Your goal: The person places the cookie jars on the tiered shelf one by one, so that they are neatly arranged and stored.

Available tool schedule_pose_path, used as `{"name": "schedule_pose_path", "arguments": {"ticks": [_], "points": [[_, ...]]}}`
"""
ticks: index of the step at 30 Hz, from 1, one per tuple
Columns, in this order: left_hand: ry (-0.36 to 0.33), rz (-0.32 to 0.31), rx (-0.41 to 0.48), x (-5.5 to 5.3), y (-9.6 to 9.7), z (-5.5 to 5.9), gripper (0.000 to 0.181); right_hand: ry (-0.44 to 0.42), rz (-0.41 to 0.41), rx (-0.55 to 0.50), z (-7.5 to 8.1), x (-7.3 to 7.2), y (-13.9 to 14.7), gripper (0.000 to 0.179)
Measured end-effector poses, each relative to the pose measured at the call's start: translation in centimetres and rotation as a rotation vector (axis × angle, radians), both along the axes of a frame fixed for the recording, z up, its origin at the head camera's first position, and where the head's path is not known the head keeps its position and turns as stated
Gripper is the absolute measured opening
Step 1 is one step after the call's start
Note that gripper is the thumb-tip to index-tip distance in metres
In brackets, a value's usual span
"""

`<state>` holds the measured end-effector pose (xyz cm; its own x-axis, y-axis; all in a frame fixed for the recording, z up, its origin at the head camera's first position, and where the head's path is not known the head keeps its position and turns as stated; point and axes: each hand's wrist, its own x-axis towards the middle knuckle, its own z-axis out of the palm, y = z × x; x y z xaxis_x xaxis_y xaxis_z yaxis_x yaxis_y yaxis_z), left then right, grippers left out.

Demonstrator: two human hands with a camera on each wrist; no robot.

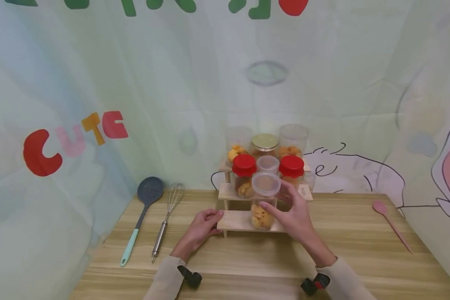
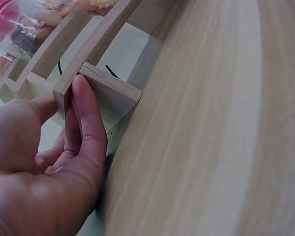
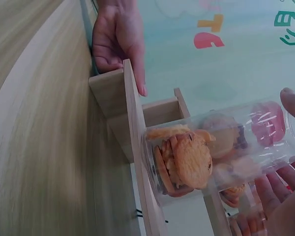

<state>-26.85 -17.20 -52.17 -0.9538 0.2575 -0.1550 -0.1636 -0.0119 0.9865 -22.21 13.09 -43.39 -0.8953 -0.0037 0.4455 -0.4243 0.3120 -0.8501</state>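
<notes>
A three-tier wooden display rack [image 1: 234,220] stands on the table. My left hand [image 1: 201,228] pinches the left end of its lowest board, thumb on top and fingertips underneath, as the left wrist view shows. On that board a clear plastic jar [image 1: 261,217] of orange-brown snacks stands upright with its translucent lid on. My right hand [image 1: 297,211] holds this jar from the right, thumb at its front and fingers round the far side. In the right wrist view the jar's base meets the board and the snacks [image 3: 187,160] show through the wall.
Behind are two red-capped jars [image 1: 244,166] flanking a clear-lidded one, and on the top tier a gold-lidded jar [image 1: 265,142] between two clear jars. A slotted turner [image 1: 150,191] and a whisk [image 1: 164,227] lie left; a pink spoon [image 1: 391,225] lies right. A printed curtain hangs behind.
</notes>
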Motion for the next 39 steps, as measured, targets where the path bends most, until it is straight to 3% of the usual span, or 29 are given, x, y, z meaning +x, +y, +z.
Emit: {"name": "schedule_pose_path", "arguments": {"ticks": [13, 21, 28, 36, 39], "points": [[-0.004, 0.006, -0.004, -0.2, 0.3, 0.2, 0.044, 0.027, 0.033, 0.011, -0.4, -0.5, -0.4, 0.078], [-0.002, 0.001, -0.01, -0.2, 0.0, 0.1, 0.049, -0.026, 0.078, 0.094, -1.8, -0.2, 0.9, 0.079], [-0.001, 0.008, -0.011, -0.3, -0.2, -0.1, 0.048, -0.043, 0.119, 0.069, -3.0, -0.2, 3.0, 0.064], [-0.004, -0.012, -0.008, -0.4, -0.2, -0.3, 0.047, -0.072, 0.187, -0.005, -4.0, -0.3, 2.5, 0.057], [-0.005, -0.012, -0.006, -0.4, -0.1, -0.2, 0.046, -0.08, 0.175, 0.014, -4.2, -0.3, 2.8, 0.052]]}}
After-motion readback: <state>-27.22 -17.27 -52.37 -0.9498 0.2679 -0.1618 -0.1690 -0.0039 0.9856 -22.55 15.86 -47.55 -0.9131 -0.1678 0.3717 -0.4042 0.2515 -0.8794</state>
